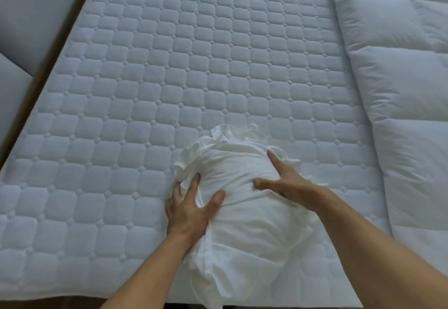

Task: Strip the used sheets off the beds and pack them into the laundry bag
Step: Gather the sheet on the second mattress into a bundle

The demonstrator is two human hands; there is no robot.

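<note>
- Crumpled white fabric sheet, wadded into a rounded, creased bundle, lies on the pale quilted mattress near its front edge.
- Left hand and right hand press on it, fingers spread flat.

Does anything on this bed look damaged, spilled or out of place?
Nothing damaged or spilled. The white sheet is bunched at the near edge of the mattress under the left hand and right hand; the duvet is heaped along the right side.
</note>
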